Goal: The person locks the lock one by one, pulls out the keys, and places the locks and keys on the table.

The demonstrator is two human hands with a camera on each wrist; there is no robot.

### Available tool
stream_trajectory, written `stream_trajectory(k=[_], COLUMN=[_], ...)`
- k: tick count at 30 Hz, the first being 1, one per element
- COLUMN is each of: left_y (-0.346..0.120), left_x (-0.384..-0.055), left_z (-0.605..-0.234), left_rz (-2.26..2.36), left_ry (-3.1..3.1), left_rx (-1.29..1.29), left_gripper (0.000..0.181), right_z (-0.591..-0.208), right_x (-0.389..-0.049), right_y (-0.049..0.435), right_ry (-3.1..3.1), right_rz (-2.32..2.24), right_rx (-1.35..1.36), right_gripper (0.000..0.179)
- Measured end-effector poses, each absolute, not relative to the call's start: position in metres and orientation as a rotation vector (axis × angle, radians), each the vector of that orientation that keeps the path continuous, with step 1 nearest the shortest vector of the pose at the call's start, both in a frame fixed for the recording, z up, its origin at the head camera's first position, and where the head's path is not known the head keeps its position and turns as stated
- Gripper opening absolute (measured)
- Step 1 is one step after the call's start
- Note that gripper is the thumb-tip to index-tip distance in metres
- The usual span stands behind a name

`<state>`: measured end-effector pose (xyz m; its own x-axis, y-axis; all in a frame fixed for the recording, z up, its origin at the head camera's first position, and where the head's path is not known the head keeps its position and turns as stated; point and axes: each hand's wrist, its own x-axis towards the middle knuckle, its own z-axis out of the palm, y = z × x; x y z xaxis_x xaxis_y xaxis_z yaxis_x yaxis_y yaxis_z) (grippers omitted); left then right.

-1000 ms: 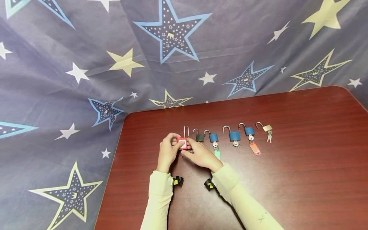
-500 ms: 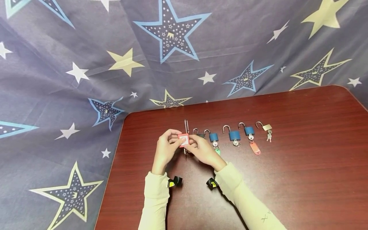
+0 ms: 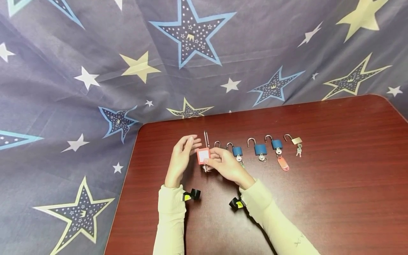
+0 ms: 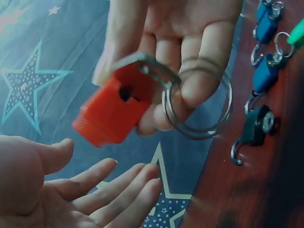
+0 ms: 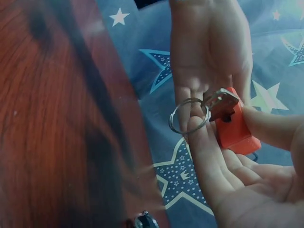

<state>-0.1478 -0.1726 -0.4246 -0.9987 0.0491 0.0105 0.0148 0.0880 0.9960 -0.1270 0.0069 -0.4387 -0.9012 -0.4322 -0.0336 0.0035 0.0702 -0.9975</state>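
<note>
A red padlock (image 3: 203, 156) with a white label is in the air, pinched by my right hand (image 3: 230, 166) between thumb and fingers. Its long thin shackle (image 3: 206, 139) points away from me in the head view. In the left wrist view a key (image 4: 142, 64) sits in the underside of the red body, with a pair of metal rings (image 4: 199, 130) hanging from it. My left hand (image 3: 179, 159) is just left of the padlock, fingers extended and holding nothing. The right wrist view shows that left palm behind the red padlock (image 5: 236, 130).
Along the table (image 3: 344, 170) lie a black padlock (image 4: 255, 126), three blue padlocks (image 3: 260, 149) and a brass padlock (image 3: 296, 140), all with open shackles. Keys (image 3: 299, 151) and an orange tag (image 3: 283, 164) hang off some. A star-patterned cloth (image 3: 197, 85) stands behind the table.
My left hand has let go of the red padlock and drawn back to the left, its fingers straightening. The padlock, gripped by both hands before, stays in my right hand, slightly higher in view.
</note>
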Motion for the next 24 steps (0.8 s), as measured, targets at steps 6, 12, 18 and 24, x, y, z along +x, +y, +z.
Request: stream_trajectory(k=[6,12,18,24], left_y=[-0.1691,-0.1657,-0.1666,-0.1690], left_x=[-0.1552,-0.1544,-0.1518,-0.1485], left_z=[-0.4267,-0.4285,-0.4260,-0.4194], left_rz=[2.167,2.173,2.168,2.178], left_ry=[2.061,2.032,2.124,2.189], left_rx=[0.126,0.183,0.148,0.150], left_gripper=[0.041,0.040,0.036,0.034], right_z=[-0.4316,-0.4309,-0.4319,-0.4315], right_x=[-0.1245,-0.1247,-0.1251,-0.1255], right_y=[0.0088,0.0098,0.0119,0.0123], right_ry=[1.989,1.944,1.979,2.010], right_rz=[-1.870,-1.898,-1.881,-1.882], right_rx=[-0.464,-0.507,-0.531,-0.505], right_gripper=[0.034,0.034,0.033,0.031])
